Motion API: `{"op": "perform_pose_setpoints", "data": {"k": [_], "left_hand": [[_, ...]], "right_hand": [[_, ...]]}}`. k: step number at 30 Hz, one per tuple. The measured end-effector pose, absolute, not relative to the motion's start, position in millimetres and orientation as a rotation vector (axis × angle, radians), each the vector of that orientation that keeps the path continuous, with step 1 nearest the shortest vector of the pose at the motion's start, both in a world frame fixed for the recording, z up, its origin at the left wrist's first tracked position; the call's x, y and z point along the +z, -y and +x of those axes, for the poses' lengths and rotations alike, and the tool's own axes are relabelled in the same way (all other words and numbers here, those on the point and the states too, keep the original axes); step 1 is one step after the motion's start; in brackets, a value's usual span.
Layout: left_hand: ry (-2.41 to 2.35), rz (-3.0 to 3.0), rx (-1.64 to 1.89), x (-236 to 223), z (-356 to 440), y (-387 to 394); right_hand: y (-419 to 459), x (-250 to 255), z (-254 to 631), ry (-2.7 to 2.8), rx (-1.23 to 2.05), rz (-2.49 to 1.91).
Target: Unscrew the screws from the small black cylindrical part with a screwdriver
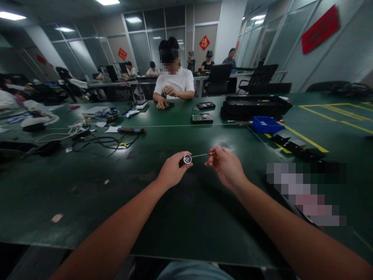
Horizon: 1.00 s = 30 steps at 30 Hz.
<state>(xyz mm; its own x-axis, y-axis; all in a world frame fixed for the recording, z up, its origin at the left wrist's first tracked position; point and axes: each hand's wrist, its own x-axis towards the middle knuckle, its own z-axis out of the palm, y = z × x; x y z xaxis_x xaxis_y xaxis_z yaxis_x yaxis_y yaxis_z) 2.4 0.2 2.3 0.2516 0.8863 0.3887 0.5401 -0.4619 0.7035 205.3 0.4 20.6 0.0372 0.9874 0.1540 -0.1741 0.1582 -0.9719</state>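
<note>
My left hand (171, 171) is wrapped round a small dark cylinder (187, 159), whose silvery round end faces me. Inside the bright rim some inner parts show, too small to name. Between thumb and fingers my right hand (227, 166) grips a thin screwdriver (199, 155) with a reddish handle. Its metal shaft points left and reaches the cylinder's side or rim; whether the tip touches is hard to tell. Both hands are above the green table (175, 214), near its middle.
Black cables (96, 144) and a dark rod-like tool (131, 130) lie left. Ahead are a green circuit board unit (202, 118), a black tray (255, 107) and a blue bin (267, 124). A co-worker (175, 81) sits opposite, handling something small. A blurred-out flat object (303, 192) lies right.
</note>
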Motion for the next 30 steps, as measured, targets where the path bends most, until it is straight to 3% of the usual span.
{"op": "perform_pose_setpoints", "data": {"k": [5, 12, 21, 30], "left_hand": [[-1.322, 2.096, 1.072, 3, 3, 0], [-1.328, 2.119, 1.058, 2, 2, -1], [-1.295, 2.213, 1.026, -1, 0, -2], [-1.267, 2.205, 1.025, -4, 2, -2]], "right_hand": [[-2, 16, 205, 1.031, 1.110, -0.951], [11, 25, 202, 1.407, 0.707, -1.113], [22, 34, 204, 1.697, 0.431, -1.199], [27, 34, 201, 1.705, 0.414, -1.109]]}}
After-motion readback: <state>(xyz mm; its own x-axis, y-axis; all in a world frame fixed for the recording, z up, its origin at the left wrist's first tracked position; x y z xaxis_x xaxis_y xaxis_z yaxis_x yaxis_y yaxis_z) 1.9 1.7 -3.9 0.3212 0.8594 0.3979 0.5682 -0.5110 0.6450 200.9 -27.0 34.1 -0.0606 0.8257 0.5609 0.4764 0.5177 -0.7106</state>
